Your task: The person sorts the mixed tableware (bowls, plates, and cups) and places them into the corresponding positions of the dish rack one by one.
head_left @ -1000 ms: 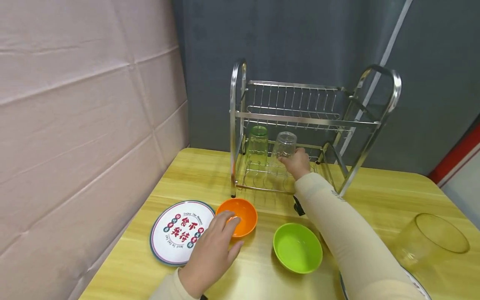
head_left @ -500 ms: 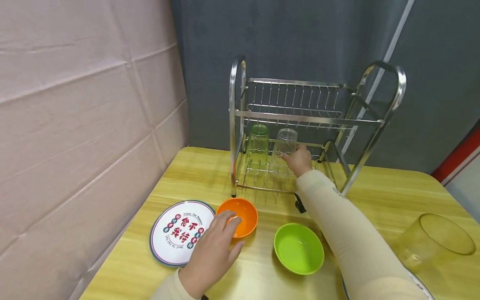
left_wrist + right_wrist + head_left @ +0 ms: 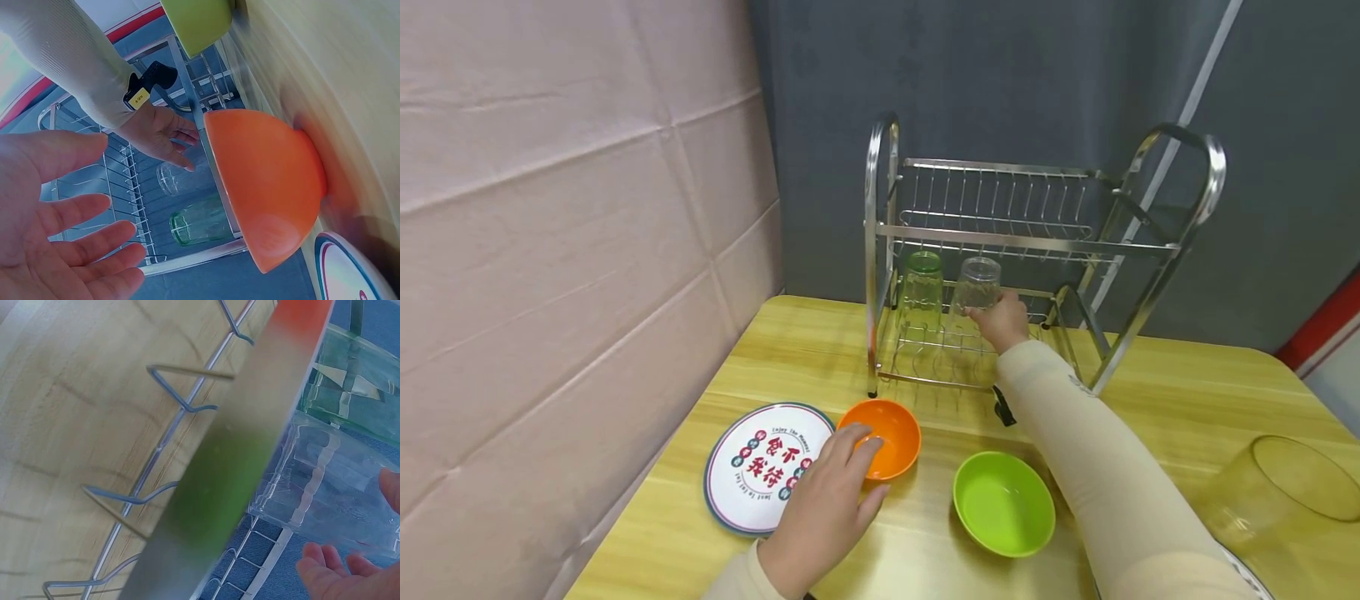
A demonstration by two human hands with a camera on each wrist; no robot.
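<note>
My left hand (image 3: 859, 465) lies open beside the orange bowl (image 3: 887, 433), its fingertips at the bowl's near rim; in the left wrist view its fingers (image 3: 81, 219) are spread and straight, with the orange bowl (image 3: 262, 181) close by. My right hand (image 3: 994, 317) reaches into the lower tier of the steel dish rack (image 3: 1030, 243), fingers loosely extended against an upturned clear glass (image 3: 976, 287). The right wrist view shows that clear glass (image 3: 331, 487) with my fingertips (image 3: 331, 575) just below it. An upturned green glass (image 3: 921, 283) stands to its left.
A printed round plate (image 3: 760, 471) lies left of the orange bowl, and a green bowl (image 3: 1003, 502) sits to its right. A large clear container (image 3: 1285, 492) stands at the right on the wooden table (image 3: 1187, 400). A pink wall runs along the left.
My right hand stays at the clear glass and has edged slightly up along it. The left hand has not moved; the view has shifted a little.
</note>
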